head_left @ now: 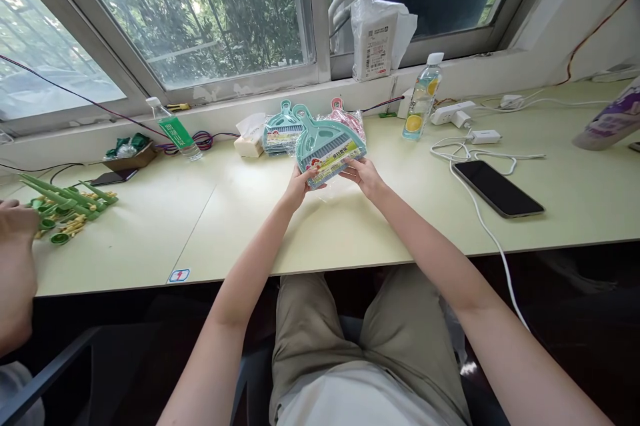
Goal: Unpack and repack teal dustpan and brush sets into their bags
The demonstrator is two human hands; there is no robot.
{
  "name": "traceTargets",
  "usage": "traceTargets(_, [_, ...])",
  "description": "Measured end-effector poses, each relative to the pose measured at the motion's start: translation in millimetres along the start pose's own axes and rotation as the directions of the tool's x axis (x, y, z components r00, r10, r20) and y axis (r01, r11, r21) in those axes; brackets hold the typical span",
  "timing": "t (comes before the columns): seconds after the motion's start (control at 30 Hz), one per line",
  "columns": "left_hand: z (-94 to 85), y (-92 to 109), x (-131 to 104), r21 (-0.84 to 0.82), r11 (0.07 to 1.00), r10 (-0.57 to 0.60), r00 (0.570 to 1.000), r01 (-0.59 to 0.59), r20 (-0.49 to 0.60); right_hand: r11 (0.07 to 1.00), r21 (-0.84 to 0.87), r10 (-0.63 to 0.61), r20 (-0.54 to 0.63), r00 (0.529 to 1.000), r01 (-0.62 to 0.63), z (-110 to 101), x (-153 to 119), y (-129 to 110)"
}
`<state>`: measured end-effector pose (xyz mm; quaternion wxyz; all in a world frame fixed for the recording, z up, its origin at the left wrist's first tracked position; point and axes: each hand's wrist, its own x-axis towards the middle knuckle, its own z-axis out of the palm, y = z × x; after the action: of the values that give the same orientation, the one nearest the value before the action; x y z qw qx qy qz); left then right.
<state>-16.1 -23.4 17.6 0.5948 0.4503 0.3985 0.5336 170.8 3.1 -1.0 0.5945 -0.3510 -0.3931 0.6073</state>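
A teal mini dustpan and brush set (pixel 326 145), wrapped in clear plastic with a printed label, is lifted above the pale green table (pixel 350 233). My left hand (pixel 299 187) grips its lower left edge. My right hand (pixel 364 176) grips its lower right edge. Behind it lie another teal set (pixel 281 131) and a pink set (pixel 350 121), both flat on the table near the window sill.
A lemon drink bottle (pixel 423 98), a white power strip (pixel 453 113), a charger with cable (pixel 484 137) and a black phone (pixel 497 188) are at the right. A tissue pack (pixel 250 136), a green-labelled bottle (pixel 175 129) and green plastic parts (pixel 65 206) lie left, by another person's hand (pixel 15 226).
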Motion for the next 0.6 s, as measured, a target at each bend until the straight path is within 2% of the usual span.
traceTargets(0.1, [-0.5, -1, 1, 0.003, 1.0, -0.004, 1.0, 0.004, 0.002, 1.0, -0.014, 0.023, -0.001, 1.0, -0.023, -1, 1, 0])
traceTargets(0.27, [-3.5, -6, 4, -0.028, 0.995, -0.097, 0.994, 0.099, 0.041, 0.99, -0.091, 0.102, -0.1, 0.99, -0.112, -4, 3, -3])
traceTargets(0.33, [-6.4, -7, 6, -0.04, 0.992, -0.117, 0.992, 0.119, 0.051, 0.983, -0.12, 0.135, -0.068, 0.989, -0.142, -7, 3, -8])
traceTargets(0.43, [-13.9, -4, 9, -0.07, 0.991, -0.107, 0.993, 0.11, 0.039, 0.963, -0.22, 0.172, 0.062, 0.983, -0.155, -13, 2, -18])
traceTargets(0.5, [-20.7, -1, 12, -0.113, 0.989, -0.094, 0.996, 0.093, -0.004, 0.952, -0.297, 0.11, 0.104, 0.989, -0.074, -15, 2, -23])
traceTargets(0.57, [-27.7, 2, 16, -0.169, 0.983, -0.086, 0.993, 0.071, -0.084, 0.91, -0.398, -0.097, 0.063, 0.993, 0.114, -17, 0, -25])
traceTargets(0.6, [-30.7, 4, 17, -0.197, 0.979, -0.086, 0.988, 0.06, -0.129, 0.85, -0.476, -0.235, 0.04, 0.971, 0.225, -17, -1, -26])
